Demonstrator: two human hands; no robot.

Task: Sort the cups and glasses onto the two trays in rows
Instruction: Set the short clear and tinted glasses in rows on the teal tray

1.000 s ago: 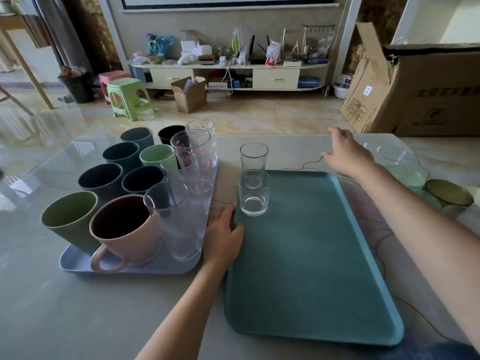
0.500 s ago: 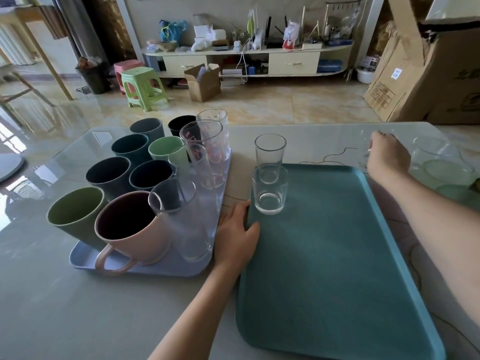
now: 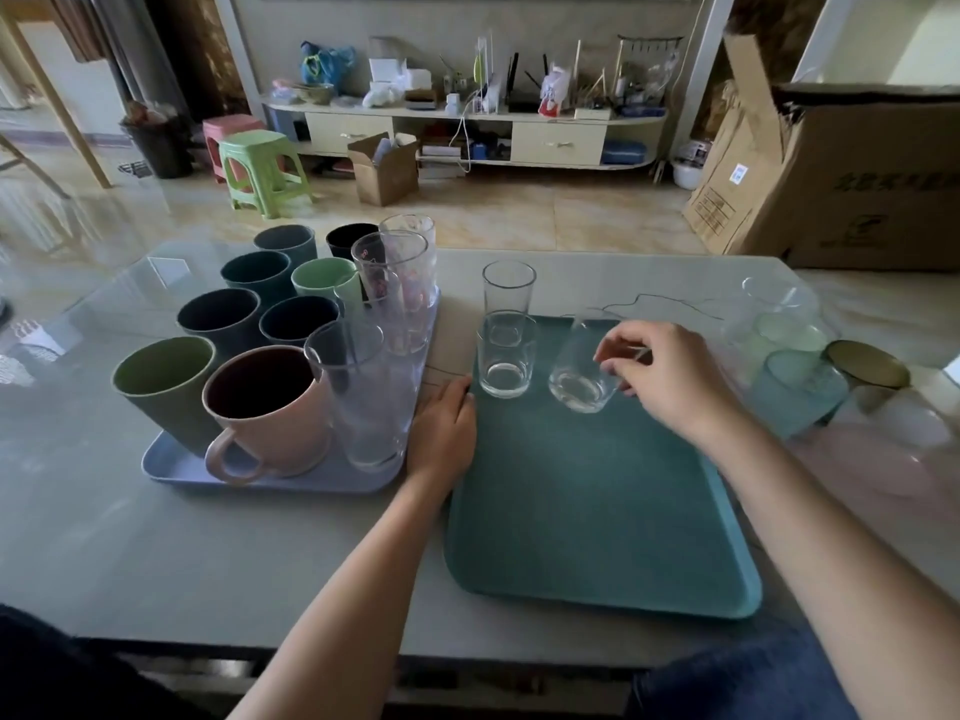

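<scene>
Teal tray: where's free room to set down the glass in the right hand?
Teal tray is bare right of and nearer than the short glass, below the held glass in the right hand. Lavender tray is packed.

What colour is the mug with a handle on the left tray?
Pale pink outside, dark inside; the mug shows best in the head view.

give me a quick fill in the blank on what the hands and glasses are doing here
1. The right hand holds a clear glass that is ____ rather than upright.
2. The left hand rests on the edge of the ____ tray.
3. The pink mug stands on the ____ tray.
4. The small glass already standing on the teal tray is ____.

Missing words: tilted; teal; lavender; empty
</scene>
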